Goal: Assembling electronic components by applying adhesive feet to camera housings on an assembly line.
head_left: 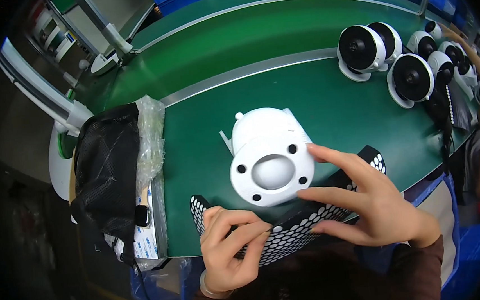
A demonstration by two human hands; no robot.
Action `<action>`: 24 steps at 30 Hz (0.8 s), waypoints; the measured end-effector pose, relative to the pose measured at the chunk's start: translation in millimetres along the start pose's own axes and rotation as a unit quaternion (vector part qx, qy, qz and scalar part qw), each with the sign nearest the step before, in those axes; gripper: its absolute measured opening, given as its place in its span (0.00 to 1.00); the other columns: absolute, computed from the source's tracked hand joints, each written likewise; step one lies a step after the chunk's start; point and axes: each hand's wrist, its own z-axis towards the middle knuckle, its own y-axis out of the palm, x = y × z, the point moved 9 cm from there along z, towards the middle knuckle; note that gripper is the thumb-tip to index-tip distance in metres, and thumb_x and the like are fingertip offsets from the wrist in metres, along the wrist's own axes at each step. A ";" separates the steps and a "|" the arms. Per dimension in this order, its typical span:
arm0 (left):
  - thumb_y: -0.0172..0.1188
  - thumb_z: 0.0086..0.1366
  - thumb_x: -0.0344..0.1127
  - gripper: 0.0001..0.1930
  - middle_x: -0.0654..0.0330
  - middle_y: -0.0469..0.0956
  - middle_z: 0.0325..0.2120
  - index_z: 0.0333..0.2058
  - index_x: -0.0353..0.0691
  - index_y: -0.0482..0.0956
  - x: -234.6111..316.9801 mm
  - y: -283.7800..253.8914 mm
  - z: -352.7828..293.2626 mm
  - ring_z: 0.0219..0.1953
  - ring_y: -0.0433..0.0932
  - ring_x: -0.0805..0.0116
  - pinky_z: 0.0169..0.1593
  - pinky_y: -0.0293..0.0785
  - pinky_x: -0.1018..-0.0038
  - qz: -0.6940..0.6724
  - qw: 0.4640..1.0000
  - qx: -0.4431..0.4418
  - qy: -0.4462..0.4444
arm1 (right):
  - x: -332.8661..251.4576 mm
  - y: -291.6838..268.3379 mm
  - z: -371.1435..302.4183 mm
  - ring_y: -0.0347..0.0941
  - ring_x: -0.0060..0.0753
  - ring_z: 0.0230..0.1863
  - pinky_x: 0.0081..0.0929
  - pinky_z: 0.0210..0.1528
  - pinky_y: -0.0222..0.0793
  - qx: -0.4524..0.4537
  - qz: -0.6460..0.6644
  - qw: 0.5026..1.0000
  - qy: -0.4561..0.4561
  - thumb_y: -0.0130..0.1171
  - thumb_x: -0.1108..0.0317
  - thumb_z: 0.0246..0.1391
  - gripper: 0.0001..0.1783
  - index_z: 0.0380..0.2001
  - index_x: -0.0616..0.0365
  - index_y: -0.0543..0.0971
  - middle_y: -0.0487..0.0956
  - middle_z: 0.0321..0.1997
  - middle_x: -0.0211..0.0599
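Observation:
A white camera unit lies tipped over on the green bench, its round base turned toward me. Several small black round pads sit on the flat ring of that base. In front of it stretches a black sheet with rows of white dots, curling up at both ends. My left hand is closed, its fingertips pinching at the sheet's edge. My right hand has its fingers apart. Its fingertips are against or very near the right side of the base, and the thumb is over the sheet.
Several finished-looking black-and-white camera units stand at the right. A black mesh bag and bubble wrap lie on the left. A metal strip crosses the bench behind the unit. Another person's arms reach in at the far right.

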 end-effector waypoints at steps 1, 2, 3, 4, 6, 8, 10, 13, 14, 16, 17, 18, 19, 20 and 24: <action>0.61 0.41 0.23 0.08 0.64 0.73 0.22 0.24 0.39 0.78 2.5 1.0 0.9 0.22 0.68 0.69 0.34 0.58 0.74 0.002 1.000 -0.001 0.007 | 1.0 2.3 -3.5 0.67 0.45 0.44 0.32 0.42 0.65 0.001 0.000 1.000 0.000 0.64 0.63 0.39 0.20 0.38 0.56 0.76 0.63 0.55 0.48; 0.61 0.41 0.23 0.09 0.64 0.73 0.23 0.25 0.39 0.78 6.5 6.4 3.1 0.23 0.68 0.68 0.34 0.59 0.74 0.005 0.999 -0.020 0.030 | 2.6 0.6 -7.1 0.67 0.45 0.44 0.32 0.42 0.65 0.021 -0.021 1.000 -0.004 0.65 0.64 0.38 0.19 0.38 0.56 0.76 0.63 0.54 0.47; 0.61 0.41 0.23 0.09 0.64 0.73 0.24 0.25 0.39 0.78 6.4 10.9 4.2 0.24 0.69 0.68 0.34 0.59 0.74 -0.003 0.999 -0.025 0.034 | 2.8 -1.0 -10.3 0.67 0.44 0.43 0.32 0.43 0.64 0.040 -0.043 0.998 -0.007 0.65 0.65 0.37 0.19 0.37 0.56 0.76 0.64 0.54 0.47; 0.61 0.41 0.23 0.09 0.64 0.73 0.24 0.25 0.39 0.78 5.9 15.4 5.0 0.24 0.69 0.68 0.34 0.59 0.74 -0.012 0.999 -0.031 0.038 | 4.4 -3.6 -12.7 0.67 0.43 0.43 0.31 0.41 0.64 0.066 -0.036 0.997 0.008 0.66 0.67 0.36 0.18 0.35 0.55 0.77 0.67 0.49 0.43; 0.61 0.41 0.22 0.10 0.64 0.73 0.24 0.26 0.39 0.78 7.9 21.1 6.7 0.24 0.69 0.69 0.34 0.60 0.74 -0.013 0.998 -0.042 0.054 | 7.9 0.2 -17.9 0.67 0.38 0.41 0.28 0.36 0.62 0.045 0.016 0.998 0.027 0.66 0.68 0.36 0.17 0.34 0.54 0.77 0.70 0.43 0.36; 0.61 0.41 0.22 0.10 0.65 0.73 0.24 0.27 0.39 0.78 13.1 29.4 5.2 0.24 0.69 0.69 0.34 0.60 0.74 -0.031 0.993 -0.079 0.082 | 7.3 2.4 -20.0 0.68 0.32 0.34 0.25 0.32 0.59 0.067 0.031 0.997 0.022 0.66 0.68 0.35 0.13 0.30 0.54 0.78 0.73 0.32 0.30; 0.62 0.42 0.23 0.10 0.65 0.74 0.23 0.27 0.39 0.78 15.9 30.8 3.7 0.24 0.69 0.69 0.34 0.59 0.75 -0.028 0.992 -0.084 0.087 | 12.1 10.0 -23.9 0.67 0.30 0.26 0.23 0.29 0.58 0.039 0.060 0.996 0.045 0.65 0.69 0.35 0.11 0.26 0.54 0.77 0.72 0.23 0.29; 0.62 0.41 0.24 0.09 0.66 0.73 0.19 0.25 0.39 0.77 24.6 33.5 0.6 0.21 0.68 0.70 0.30 0.56 0.76 0.000 0.990 -0.098 0.101 | 9.0 13.6 -25.4 0.66 0.30 0.22 0.24 0.27 0.59 0.058 0.102 0.992 0.036 0.65 0.71 0.35 0.08 0.23 0.54 0.77 0.71 0.19 0.28; 0.62 0.41 0.24 0.09 0.66 0.73 0.19 0.25 0.39 0.77 24.3 33.9 0.3 0.21 0.68 0.70 0.30 0.56 0.76 -0.001 0.990 -0.099 0.100 | 9.2 16.5 -25.9 0.66 0.30 0.23 0.25 0.26 0.60 0.057 0.135 0.989 0.037 0.65 0.71 0.35 0.08 0.23 0.54 0.77 0.71 0.20 0.29; 0.61 0.41 0.23 0.07 0.65 0.72 0.17 0.22 0.39 0.76 19.5 30.2 1.5 0.18 0.66 0.70 0.28 0.54 0.76 -0.011 0.994 -0.078 0.071 | 5.0 16.9 -24.2 0.68 0.30 0.24 0.25 0.27 0.62 0.073 0.123 0.989 0.035 0.64 0.72 0.35 0.08 0.24 0.54 0.77 0.73 0.22 0.28; 0.61 0.41 0.23 0.06 0.65 0.70 0.15 0.21 0.39 0.76 19.7 28.8 3.1 0.16 0.64 0.69 0.27 0.54 0.76 -0.011 0.995 -0.069 0.070 | -1.3 11.6 -23.6 0.69 0.30 0.26 0.25 0.29 0.64 0.107 0.086 0.991 0.003 0.64 0.72 0.34 0.09 0.24 0.54 0.78 0.74 0.24 0.27; 0.61 0.41 0.23 0.06 0.65 0.70 0.15 0.21 0.39 0.76 18.8 28.5 2.8 0.16 0.64 0.69 0.27 0.54 0.76 -0.010 0.995 -0.069 0.068 | -8.1 6.0 -24.3 0.70 0.30 0.27 0.25 0.32 0.65 0.141 0.049 0.988 -0.029 0.64 0.72 0.34 0.09 0.25 0.53 0.78 0.75 0.25 0.27; 0.61 0.41 0.23 0.06 0.65 0.70 0.15 0.21 0.39 0.75 18.2 28.2 2.2 0.16 0.64 0.70 0.27 0.54 0.76 -0.009 0.995 -0.071 0.068 | -14.6 3.6 -23.0 0.71 0.30 0.29 0.26 0.36 0.67 0.137 -0.009 0.990 -0.035 0.64 0.72 0.33 0.10 0.25 0.53 0.78 0.75 0.25 0.26; 0.61 0.41 0.23 0.06 0.65 0.70 0.15 0.21 0.39 0.75 17.8 29.1 2.0 0.16 0.64 0.70 0.27 0.53 0.76 -0.010 0.995 -0.075 0.069 | -14.6 4.2 -23.1 0.71 0.30 0.29 0.26 0.36 0.67 0.137 -0.009 0.990 -0.033 0.64 0.72 0.33 0.10 0.25 0.53 0.78 0.75 0.25 0.26; 0.60 0.41 0.23 0.06 0.65 0.69 0.14 0.20 0.39 0.75 16.7 29.4 2.3 0.16 0.63 0.69 0.27 0.53 0.76 -0.014 0.995 -0.073 0.072 | -14.9 7.4 -22.0 0.70 0.29 0.27 0.29 0.36 0.68 0.138 -0.023 0.990 -0.030 0.64 0.72 0.32 0.10 0.24 0.54 0.77 0.74 0.25 0.27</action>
